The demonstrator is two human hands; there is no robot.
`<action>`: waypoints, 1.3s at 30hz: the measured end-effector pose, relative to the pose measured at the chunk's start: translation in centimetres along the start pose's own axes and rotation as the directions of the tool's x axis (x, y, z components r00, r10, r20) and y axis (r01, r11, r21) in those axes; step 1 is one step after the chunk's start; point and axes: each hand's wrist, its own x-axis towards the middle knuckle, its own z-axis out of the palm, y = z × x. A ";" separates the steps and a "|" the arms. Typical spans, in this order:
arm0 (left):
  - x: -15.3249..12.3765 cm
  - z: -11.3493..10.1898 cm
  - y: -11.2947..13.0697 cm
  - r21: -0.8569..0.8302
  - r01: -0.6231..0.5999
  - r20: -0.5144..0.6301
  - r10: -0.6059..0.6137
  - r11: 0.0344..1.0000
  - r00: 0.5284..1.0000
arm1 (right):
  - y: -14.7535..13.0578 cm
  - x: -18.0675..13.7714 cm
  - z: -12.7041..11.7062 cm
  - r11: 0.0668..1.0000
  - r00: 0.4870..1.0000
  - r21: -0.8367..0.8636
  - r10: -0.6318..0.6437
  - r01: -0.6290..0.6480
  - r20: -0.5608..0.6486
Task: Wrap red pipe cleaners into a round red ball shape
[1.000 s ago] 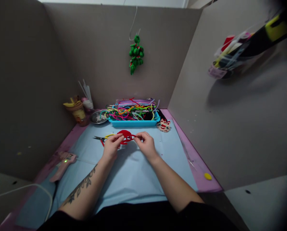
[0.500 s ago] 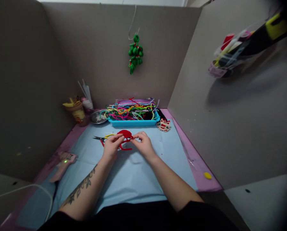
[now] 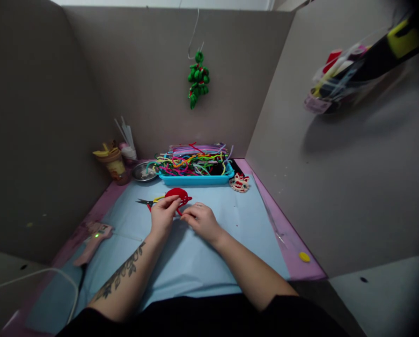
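Pinched in my left hand (image 3: 164,213) is a red pipe-cleaner piece (image 3: 176,192), a rounded shape with a small looped part at its right side. My right hand (image 3: 202,221) is closed on the loose red end (image 3: 180,212) that hangs below the piece; its fingertips partly cover that end. Just left of my left hand lie scissors (image 3: 146,202) with dark blades and yellow-and-red handles, partly hidden behind the piece and the hand. A blue cloth (image 3: 209,262) spreads under both hands.
Behind stands a blue tray (image 3: 197,180) heaped with coloured pipe cleaners. A cream-and-red ornament (image 3: 239,183) lies beside it, a metal bowl (image 3: 144,172) to its left. The pink glue gun (image 3: 93,243) rests at left, tweezers (image 3: 277,229) at right. Green pipe-cleaner work (image 3: 198,79) hangs behind.
My right hand has left the looped part at the piece's right side and moved down and left onto the loose red end. The red piece has shifted slightly left in my left hand.
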 end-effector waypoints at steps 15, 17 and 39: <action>0.2 -0.1 0.4 -0.006 0.042 -0.009 -0.042 0.999 0.999 | 1.2 0.9 -2.8 0.966 0.998 0.254 0.027 -0.041 0.059; 0.0 -0.1 0.5 0.006 0.049 -0.001 -0.049 0.999 0.999 | 1.5 0.9 -2.5 0.968 0.993 0.245 0.081 -0.057 -0.089; -0.3 0.6 -0.4 -0.103 0.194 0.155 -0.177 0.975 0.972 | 2.3 0.6 -0.4 0.958 0.972 -0.286 -0.057 -0.011 -0.228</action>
